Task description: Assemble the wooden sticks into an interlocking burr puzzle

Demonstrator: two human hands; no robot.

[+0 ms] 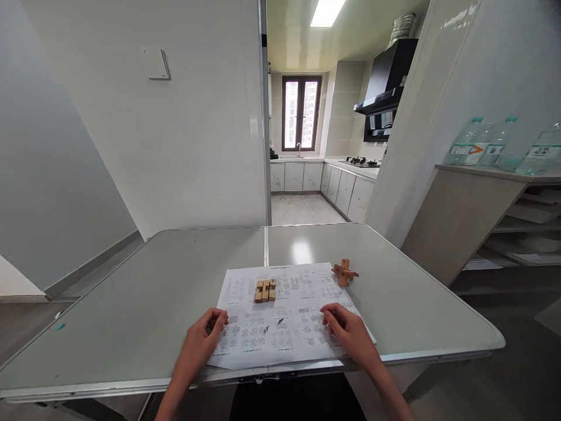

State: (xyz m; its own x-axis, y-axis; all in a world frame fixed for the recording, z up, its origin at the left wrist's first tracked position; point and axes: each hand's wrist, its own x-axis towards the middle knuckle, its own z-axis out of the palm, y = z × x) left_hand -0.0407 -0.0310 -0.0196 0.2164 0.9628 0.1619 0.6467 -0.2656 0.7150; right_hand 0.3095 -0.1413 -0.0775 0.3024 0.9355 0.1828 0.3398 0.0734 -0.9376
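Note:
A printed paper sheet (298, 339) covered in small diagrams lies on the table in front of me. My left hand (202, 339) rests at its left edge, fingers loosely curled in, with nothing seen in them. Over the right part of the sheet, my right hand (348, 332) is curled too, thumb close to the fingers, and no object shows in it. A group of light wooden block pieces (265, 290) sits on the upper left part of the paper, apart from both hands. Just beyond the sheet's upper right corner stands a reddish-brown interlocking wooden puzzle (345, 272).
The grey-green table (131, 316) has a metal rim and a seam down its far half. A small teal scrap (60, 326) lies near the left edge. On the right, water bottles (495, 143) stand on a shelf unit (473, 204). Behind is a kitchen doorway.

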